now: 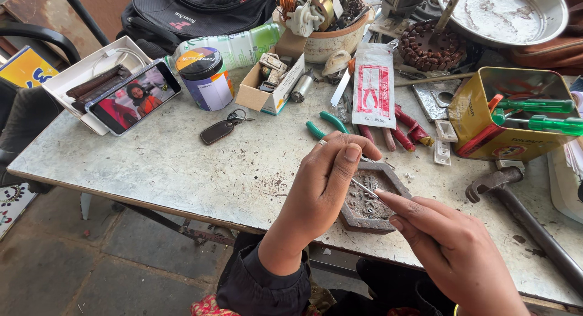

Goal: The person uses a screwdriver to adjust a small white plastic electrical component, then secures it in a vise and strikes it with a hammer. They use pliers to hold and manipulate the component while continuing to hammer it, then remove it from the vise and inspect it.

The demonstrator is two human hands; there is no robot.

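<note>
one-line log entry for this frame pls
left hand grip: shut on thin metal rod | right hand grip: shut on same rod | rod over grey hexagonal block | block on worn table

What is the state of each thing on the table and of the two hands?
Left hand: closed around the thin metal rod.
Right hand: pinching the same rod's lower end.
Hexagonal block: flat on the table, under the rod.
Phone: screen lit, propped on a white box.
Jar: upright, lid on.
Yellow tin: open, holding green screwdrivers.
Small carton: open.
</note>
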